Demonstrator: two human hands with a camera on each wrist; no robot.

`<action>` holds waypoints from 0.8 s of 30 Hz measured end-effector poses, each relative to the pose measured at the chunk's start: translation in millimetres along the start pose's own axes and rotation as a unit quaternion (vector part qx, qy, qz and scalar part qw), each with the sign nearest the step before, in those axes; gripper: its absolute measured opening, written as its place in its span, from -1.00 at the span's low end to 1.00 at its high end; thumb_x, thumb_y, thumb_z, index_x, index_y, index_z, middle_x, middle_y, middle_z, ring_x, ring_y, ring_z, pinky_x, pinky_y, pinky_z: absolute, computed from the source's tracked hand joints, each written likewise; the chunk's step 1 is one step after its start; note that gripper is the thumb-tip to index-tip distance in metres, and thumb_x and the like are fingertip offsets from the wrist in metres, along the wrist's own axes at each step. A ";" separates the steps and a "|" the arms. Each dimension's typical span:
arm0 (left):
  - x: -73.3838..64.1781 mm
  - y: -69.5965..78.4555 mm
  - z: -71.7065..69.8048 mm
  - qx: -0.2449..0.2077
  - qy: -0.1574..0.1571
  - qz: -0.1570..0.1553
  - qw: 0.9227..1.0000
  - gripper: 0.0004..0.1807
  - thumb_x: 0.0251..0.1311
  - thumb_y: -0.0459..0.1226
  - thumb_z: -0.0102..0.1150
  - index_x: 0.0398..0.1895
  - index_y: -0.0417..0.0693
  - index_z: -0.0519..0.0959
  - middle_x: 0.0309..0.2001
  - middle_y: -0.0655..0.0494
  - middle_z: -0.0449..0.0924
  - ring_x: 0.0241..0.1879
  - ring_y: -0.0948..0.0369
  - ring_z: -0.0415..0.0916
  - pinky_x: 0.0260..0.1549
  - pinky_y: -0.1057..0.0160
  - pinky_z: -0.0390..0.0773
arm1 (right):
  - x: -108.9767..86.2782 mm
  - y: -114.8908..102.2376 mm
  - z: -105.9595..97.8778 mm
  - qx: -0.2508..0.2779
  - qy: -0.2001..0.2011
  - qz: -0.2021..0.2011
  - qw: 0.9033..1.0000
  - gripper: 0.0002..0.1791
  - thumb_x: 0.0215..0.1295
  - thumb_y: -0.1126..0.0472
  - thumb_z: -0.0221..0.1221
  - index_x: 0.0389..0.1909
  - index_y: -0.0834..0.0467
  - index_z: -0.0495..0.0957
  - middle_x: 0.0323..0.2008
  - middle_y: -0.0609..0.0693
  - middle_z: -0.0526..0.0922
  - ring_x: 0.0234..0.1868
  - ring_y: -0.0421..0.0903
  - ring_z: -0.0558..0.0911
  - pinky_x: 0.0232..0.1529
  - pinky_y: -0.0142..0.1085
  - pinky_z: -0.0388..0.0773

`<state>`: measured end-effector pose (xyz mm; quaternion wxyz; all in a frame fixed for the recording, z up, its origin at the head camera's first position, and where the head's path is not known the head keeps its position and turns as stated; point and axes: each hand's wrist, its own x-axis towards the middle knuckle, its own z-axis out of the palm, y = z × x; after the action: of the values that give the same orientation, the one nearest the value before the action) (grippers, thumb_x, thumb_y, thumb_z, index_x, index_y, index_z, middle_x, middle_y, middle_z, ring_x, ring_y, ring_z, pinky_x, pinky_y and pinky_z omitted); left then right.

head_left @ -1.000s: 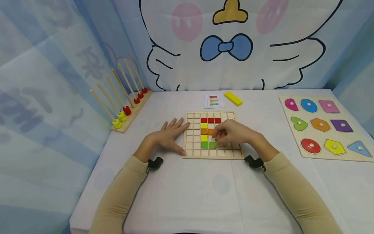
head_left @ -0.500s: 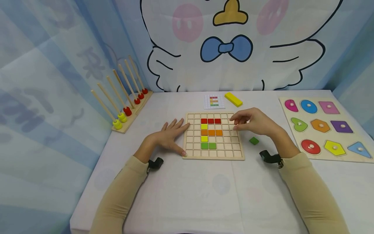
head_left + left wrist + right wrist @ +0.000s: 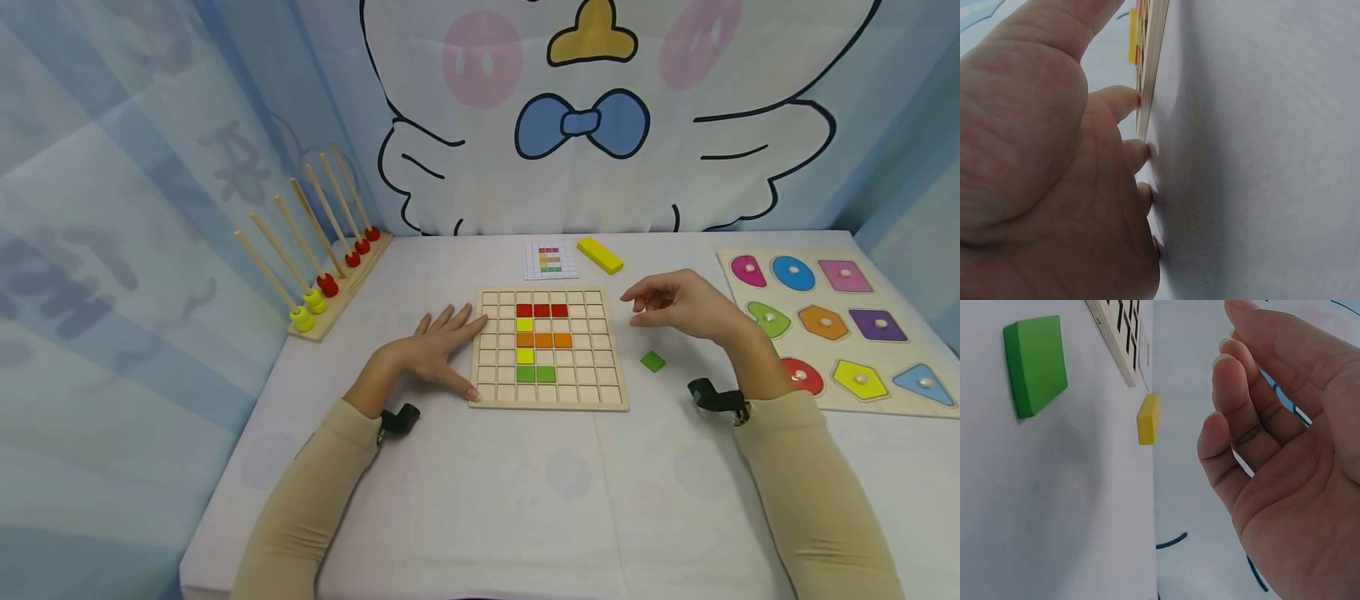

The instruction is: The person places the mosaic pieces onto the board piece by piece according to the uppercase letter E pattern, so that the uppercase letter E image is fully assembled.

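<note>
A wooden grid board lies on the table. In it sit red tiles, orange tiles, two yellow tiles and two green tiles. My left hand rests at the board's left edge with fingers spread, thumb and index finger touching the frame. Off the board's right side hovers my right hand, its fingers loosely bent and nothing seen between them. Below it, a loose green tile lies on the cloth; the right wrist view shows this green tile apart from the fingers.
Behind the board are a pattern card and a yellow bar. A peg abacus with red and yellow beads stands at the left. A shape puzzle board lies at the right, partly behind my right wrist.
My right hand has moved from over the board to the right, off its edge, uncovering the third orange tile and the loose green tile. The left hand stays in place.
</note>
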<state>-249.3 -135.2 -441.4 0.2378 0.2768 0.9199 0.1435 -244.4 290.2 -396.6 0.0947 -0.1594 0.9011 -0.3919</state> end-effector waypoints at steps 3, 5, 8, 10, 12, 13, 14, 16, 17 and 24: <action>0.0 0.3 -0.1 0.001 0.001 0.000 1.000 0.46 -0.10 0.38 0.50 0.73 0.30 -0.26 0.71 0.07 -0.55 0.67 -0.01 -0.69 0.56 -0.25 -0.56 | -2.1 3.5 -3.7 0.003 0.007 0.011 1.000 -0.62 0.29 0.26 0.43 0.12 0.21 0.70 -0.22 0.09 0.65 -0.20 0.01 0.54 -0.25 -0.38 0.53; 0.0 0.6 -0.4 0.000 0.002 0.000 1.000 0.46 -0.10 0.37 0.50 0.73 0.30 -0.25 0.71 0.07 -0.54 0.67 -0.01 -0.69 0.56 -0.25 -0.56 | -3.1 6.4 -6.5 0.006 -0.002 0.017 1.000 -0.62 0.29 0.27 0.43 0.12 0.22 0.70 -0.20 0.10 0.66 -0.19 0.01 0.54 -0.24 -0.38 0.53; 0.1 0.9 -0.7 -0.002 0.001 -0.001 1.000 0.46 -0.10 0.37 0.50 0.73 0.29 -0.25 0.71 0.06 -0.54 0.67 -0.01 -0.68 0.56 -0.25 -0.56 | -4.3 12.2 -10.4 0.009 -0.034 0.023 0.999 -0.60 0.27 0.26 0.45 0.12 0.22 0.70 -0.17 0.13 0.67 -0.18 0.01 0.54 -0.21 -0.36 0.53; 0.1 0.8 -0.9 -0.004 0.001 -0.001 1.000 0.46 -0.11 0.36 0.51 0.73 0.29 -0.24 0.71 0.06 -0.54 0.67 -0.02 -0.68 0.56 -0.25 -0.56 | -5.0 15.8 -12.5 0.005 -0.055 0.026 0.998 -0.60 0.26 0.26 0.45 0.11 0.21 0.70 -0.16 0.14 0.68 -0.17 0.01 0.55 -0.19 -0.34 0.52; 0.0 0.6 -1.0 -0.004 0.000 0.000 1.000 0.46 -0.11 0.37 0.51 0.73 0.29 -0.25 0.71 0.06 -0.54 0.67 -0.02 -0.69 0.56 -0.26 -0.56 | -6.1 18.8 -13.7 0.000 -0.078 0.033 0.996 -0.60 0.24 0.25 0.47 0.10 0.19 0.71 -0.18 0.14 0.68 -0.16 0.01 0.54 -0.16 -0.32 0.52; 0.1 0.4 -0.9 -0.004 -0.001 0.000 1.000 0.46 -0.11 0.37 0.51 0.73 0.29 -0.25 0.71 0.06 -0.55 0.67 -0.01 -0.69 0.56 -0.26 -0.56 | -6.6 20.2 -14.1 -0.004 -0.088 0.037 0.995 -0.61 0.23 0.24 0.47 0.08 0.17 0.72 -0.19 0.14 0.68 -0.15 0.01 0.54 -0.15 -0.30 0.51; -0.2 0.5 -1.0 -0.004 0.000 0.000 1.000 0.46 -0.11 0.37 0.51 0.73 0.30 -0.25 0.71 0.06 -0.55 0.67 -0.01 -0.69 0.56 -0.26 -0.55 | -7.2 20.9 -14.2 -0.009 -0.095 0.043 0.994 -0.62 0.21 0.23 0.48 0.06 0.16 0.73 -0.20 0.11 0.68 -0.14 0.00 0.54 -0.14 -0.29 0.50; -0.3 0.4 -1.1 -0.005 0.000 0.000 1.000 0.46 -0.11 0.37 0.51 0.73 0.30 -0.25 0.71 0.07 -0.55 0.67 -0.01 -0.69 0.56 -0.26 -0.55 | -7.8 22.6 -14.1 -0.013 -0.110 0.054 0.992 -0.64 0.18 0.23 0.50 0.02 0.13 0.74 -0.22 0.09 0.67 -0.13 0.01 0.53 -0.14 -0.28 0.48; -0.3 0.5 -1.0 -0.005 0.000 0.001 1.000 0.46 -0.11 0.37 0.51 0.73 0.30 -0.26 0.71 0.06 -0.55 0.67 -0.01 -0.70 0.56 -0.26 -0.55 | -7.8 23.8 -14.0 -0.013 -0.119 0.057 0.991 -0.64 0.17 0.22 0.51 0.00 0.13 0.75 -0.22 0.09 0.66 -0.13 0.00 0.52 -0.15 -0.28 0.46; -0.1 0.9 -0.2 -0.003 0.000 -0.001 1.000 0.46 -0.11 0.38 0.50 0.73 0.30 -0.26 0.71 0.07 -0.55 0.67 -0.02 -0.69 0.56 -0.26 -0.56 | -6.2 33.7 -11.6 0.003 -0.164 0.065 0.984 -0.65 0.07 0.25 0.55 -0.09 0.16 0.76 -0.19 0.09 0.68 -0.17 -0.01 0.51 -0.18 -0.31 0.46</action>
<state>-248.9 -134.6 -440.9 0.2384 0.2748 0.9200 0.1460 -249.2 321.9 -413.3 0.2668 -0.1623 0.8808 -0.3559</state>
